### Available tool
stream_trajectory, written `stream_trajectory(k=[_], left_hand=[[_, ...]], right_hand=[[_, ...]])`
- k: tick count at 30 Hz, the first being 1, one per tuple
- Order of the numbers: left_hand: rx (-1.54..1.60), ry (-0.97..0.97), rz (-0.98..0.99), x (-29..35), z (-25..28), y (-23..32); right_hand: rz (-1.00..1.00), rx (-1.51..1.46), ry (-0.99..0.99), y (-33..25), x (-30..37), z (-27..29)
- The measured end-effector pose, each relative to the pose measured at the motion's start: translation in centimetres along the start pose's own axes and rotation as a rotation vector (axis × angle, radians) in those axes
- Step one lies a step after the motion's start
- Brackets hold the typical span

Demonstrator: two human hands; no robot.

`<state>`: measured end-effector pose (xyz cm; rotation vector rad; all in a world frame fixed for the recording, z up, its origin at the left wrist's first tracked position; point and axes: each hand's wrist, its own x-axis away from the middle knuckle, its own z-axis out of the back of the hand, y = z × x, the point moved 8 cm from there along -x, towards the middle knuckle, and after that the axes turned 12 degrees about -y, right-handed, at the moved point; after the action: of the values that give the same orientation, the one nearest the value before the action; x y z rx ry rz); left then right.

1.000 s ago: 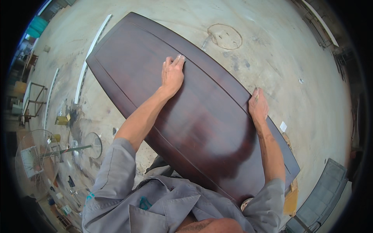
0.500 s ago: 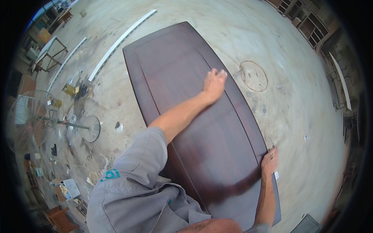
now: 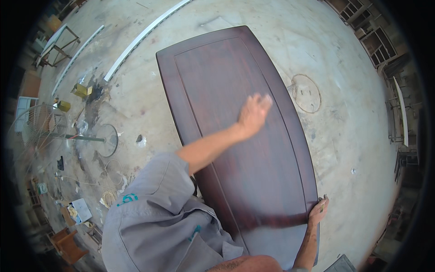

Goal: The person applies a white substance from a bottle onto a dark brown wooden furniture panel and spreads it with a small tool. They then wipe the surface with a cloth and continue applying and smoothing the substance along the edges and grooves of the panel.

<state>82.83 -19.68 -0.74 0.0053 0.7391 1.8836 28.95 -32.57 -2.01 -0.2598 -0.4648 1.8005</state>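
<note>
A long, dark reddish-brown wooden tabletop (image 3: 235,81) lies in front of me, glossy, with bowed long sides and a thin groove running inside its border. My left hand (image 3: 255,114) is on or just over its middle, fingers curled and smeared by motion. A pale patch shows at those fingertips, too blurred to name. Along the right edge of the tabletop, my right hand (image 3: 318,210) is closed round the rim, its thumb side up. The underside of the tabletop and what supports it are hidden.
A floor fan (image 3: 41,131) lies at left, its pole ending in a round base (image 3: 108,139). Beyond it are a yellowish tin (image 3: 80,90) and a long white strip (image 3: 145,34). A cable (image 3: 108,198) coils at lower left. Wooden frames (image 3: 379,47) stand far right.
The whole scene has shifted in the picture as my head turned, and the tabletop appears farther right. My left hand has moved a little over the surface; my right hand keeps to the edge.
</note>
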Motion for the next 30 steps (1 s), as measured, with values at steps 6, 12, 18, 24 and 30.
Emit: stream_trajectory(k=[6,12,18,24,30], left_hand=[[0.043,-0.116,-0.215,2.1,-0.7,0.8],[-0.154,-0.006,0.220,-6.8,6.4,-12.9],[-0.071,-0.037,-0.115,1.2,2.9,-4.8],[-0.214,0.026,0.009,-3.3,5.4,-12.5],[-0.178,0.047,0.049,-5.0,7.7,-13.7]], right_hand=[[-0.007,-0.013,0.023,0.9,0.5,0.4],[-0.015,-0.062,0.039,0.9,-0.1,-0.2],[-0.036,-0.053,0.044,2.5,0.4,0.1],[0.010,-0.050,0.047,1.7,-0.2,-0.1],[-0.001,-0.076,0.046,2.4,0.0,-0.1]])
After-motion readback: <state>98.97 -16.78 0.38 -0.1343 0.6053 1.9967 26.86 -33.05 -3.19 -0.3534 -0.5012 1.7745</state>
